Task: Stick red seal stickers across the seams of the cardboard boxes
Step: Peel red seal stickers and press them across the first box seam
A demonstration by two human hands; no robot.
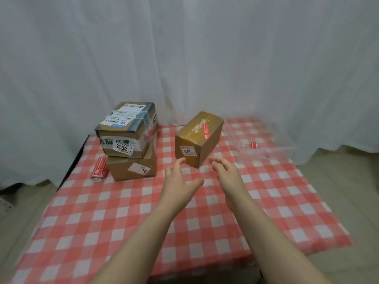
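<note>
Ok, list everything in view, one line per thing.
stacked boxes: two, brown, back left, one on the other
single box: one, brown, centre back
seal sticker: one, red, across the single box's top
sticker strip: one, red, just left of the stacked boxes
clear container: one, see-through, back right
sticker scraps: a couple, red, in the clear container
tablecloth: one, red and white checks, under it all
curtain: one, white, behind it all
left grip: one, bare hand, open, near the single box
right grip: one, bare hand, open, near the single box
</note>
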